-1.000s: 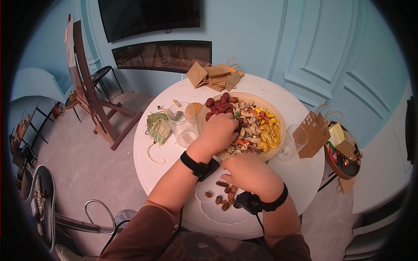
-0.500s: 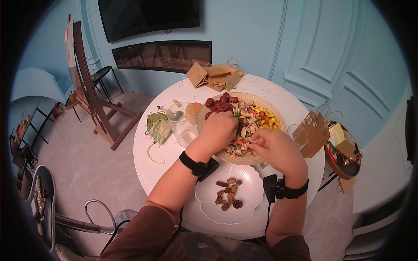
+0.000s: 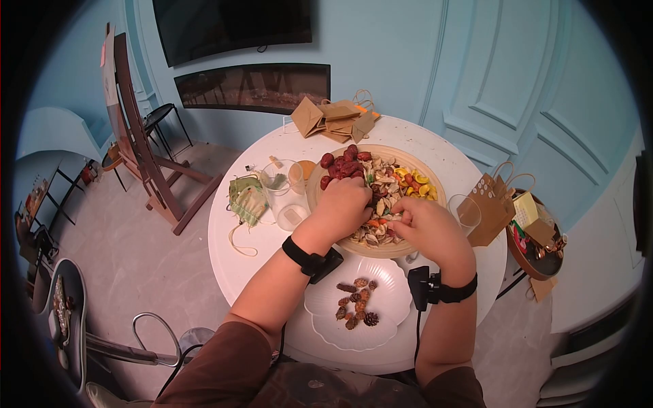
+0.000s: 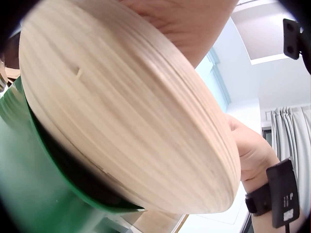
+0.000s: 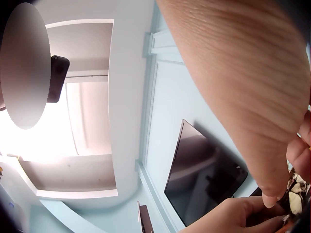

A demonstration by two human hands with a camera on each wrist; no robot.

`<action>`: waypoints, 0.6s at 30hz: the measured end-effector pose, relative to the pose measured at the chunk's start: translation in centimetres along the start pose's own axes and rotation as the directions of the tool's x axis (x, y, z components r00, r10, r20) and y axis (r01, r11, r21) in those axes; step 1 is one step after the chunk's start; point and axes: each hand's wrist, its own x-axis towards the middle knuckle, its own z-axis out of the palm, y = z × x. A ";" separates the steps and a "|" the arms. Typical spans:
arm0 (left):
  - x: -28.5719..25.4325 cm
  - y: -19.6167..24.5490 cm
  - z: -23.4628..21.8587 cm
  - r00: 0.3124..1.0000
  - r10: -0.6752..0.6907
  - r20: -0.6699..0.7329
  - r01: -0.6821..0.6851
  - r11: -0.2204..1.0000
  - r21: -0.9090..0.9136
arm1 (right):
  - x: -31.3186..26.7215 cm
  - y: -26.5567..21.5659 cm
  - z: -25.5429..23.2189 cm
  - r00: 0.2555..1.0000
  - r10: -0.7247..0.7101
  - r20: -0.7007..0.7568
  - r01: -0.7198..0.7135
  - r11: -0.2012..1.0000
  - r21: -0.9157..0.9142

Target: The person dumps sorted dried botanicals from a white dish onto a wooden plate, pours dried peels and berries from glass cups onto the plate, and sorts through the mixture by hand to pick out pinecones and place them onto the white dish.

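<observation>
A round, pale wooden bowl [image 3: 435,171] holds dark red dates [image 3: 348,163], pale dried petal-like pieces [image 3: 373,234] and yellow curled pieces [image 3: 425,192]. My left hand [image 3: 340,207] reaches over its near left side, fingers bent down into the contents below the dates, fingertips hidden. From the right, my right hand [image 3: 435,230] dips bent fingers into the pale pieces; whether they pinch one I cannot tell. The left wrist view shows the bowl's underside [image 4: 131,111]. In front of the bowl, a white scalloped plate [image 3: 326,326] carries several small pine cones [image 3: 360,299].
Clear cups [image 3: 291,178] and a green drawstring pouch [image 3: 248,199] stand left of the bowl. Another clear glass [image 3: 465,212] is at its right. Brown paper bags [image 3: 335,117] lie at the back of the round white table [image 3: 231,272]; another bag [image 3: 493,211] is at the right.
My right hand has swung from above the plate, by the bowl's near edge, up and right to the pale pieces. The left hand stays put. A cone apart at the plate's left no longer shows there.
</observation>
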 end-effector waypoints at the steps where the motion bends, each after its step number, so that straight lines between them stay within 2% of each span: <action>1: 0.0 0.0 0.0 1.000 0.000 -0.014 0.000 1.000 -0.005 | 0.0 -0.2 0.0 1.000 0.002 0.001 -0.002 1.000 -0.008; 9: 0.0 -0.2 -0.4 0.999 0.003 -0.047 -0.003 1.000 -0.003 | 0.5 0.2 0.4 0.999 0.042 -0.021 -0.042 0.999 -0.001; 11: 0.1 -0.3 -0.7 0.995 0.010 -0.097 -0.018 0.997 -0.079 | 0.6 0.3 0.5 0.998 0.027 -0.057 -0.027 1.000 0.005; 14: 0.0 -0.1 -1.9 0.995 0.016 -0.102 -0.033 0.984 -0.175 | 0.6 0.2 0.5 0.994 -0.003 -0.107 0.005 1.000 0.019; 18: 0.0 0.6 -3.1 0.993 0.023 -0.115 -0.048 0.975 -0.219 | 0.7 0.1 0.7 0.987 -0.055 -0.151 0.059 0.998 0.023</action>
